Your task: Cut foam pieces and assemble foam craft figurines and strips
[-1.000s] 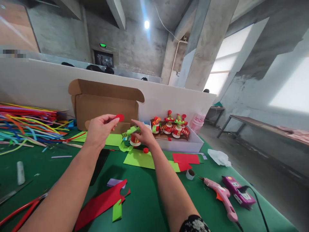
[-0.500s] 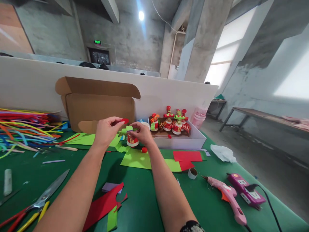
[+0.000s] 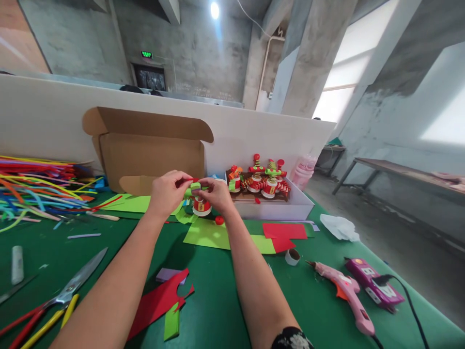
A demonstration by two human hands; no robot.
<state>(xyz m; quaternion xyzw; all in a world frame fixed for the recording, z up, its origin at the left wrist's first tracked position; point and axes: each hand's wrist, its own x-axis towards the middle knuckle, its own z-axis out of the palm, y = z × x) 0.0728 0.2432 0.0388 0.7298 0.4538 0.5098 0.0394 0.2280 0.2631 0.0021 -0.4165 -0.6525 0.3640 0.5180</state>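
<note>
Above the cup [image 3: 201, 208], closed left fingers [image 3: 181, 180] pinch red paper [image 3: 194, 180].

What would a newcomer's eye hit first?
Probably the heap of coloured strips at the left of the green table. Next, the left hand and right hand, close together at a red-and-white cup near the centre. Then the red and green figures in the white box, right of the hands, and the pink glue gun at lower right.
</note>
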